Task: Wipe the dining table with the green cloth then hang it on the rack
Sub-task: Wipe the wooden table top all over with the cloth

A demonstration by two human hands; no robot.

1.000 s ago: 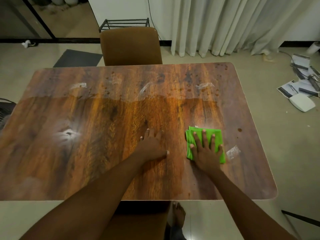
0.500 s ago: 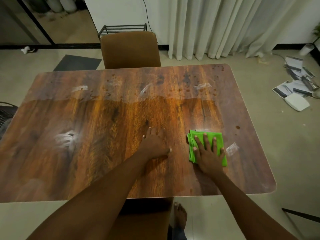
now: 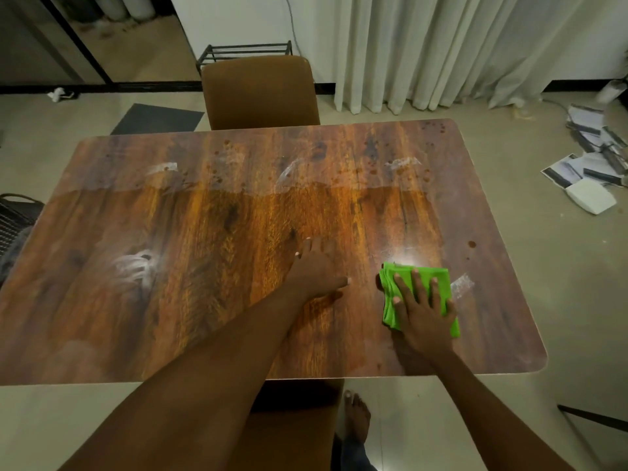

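Note:
The wooden dining table (image 3: pixel 190 253) fills the view, with dark spots and pale smears along its far part. A folded green cloth (image 3: pixel 438 277) lies flat near the table's right front. My right hand (image 3: pixel 419 312) presses down on the cloth with fingers spread. My left hand (image 3: pixel 316 273) rests flat on the bare wood just left of the cloth, holding nothing. A black metal rack (image 3: pixel 245 51) stands on the floor by the far wall, behind the chair.
A brown chair (image 3: pixel 260 93) is tucked in at the table's far side. White curtains (image 3: pixel 458 49) hang at the back right. Papers and a white box (image 3: pixel 591 195) lie on the floor to the right. A dark basket (image 3: pixel 15 215) sits at the left edge. My bare foot (image 3: pixel 355 416) shows below the table.
My right hand and the cloth stay near the table's right front, shifted only slightly. The left hand stays planted. The camera has tilted a little.

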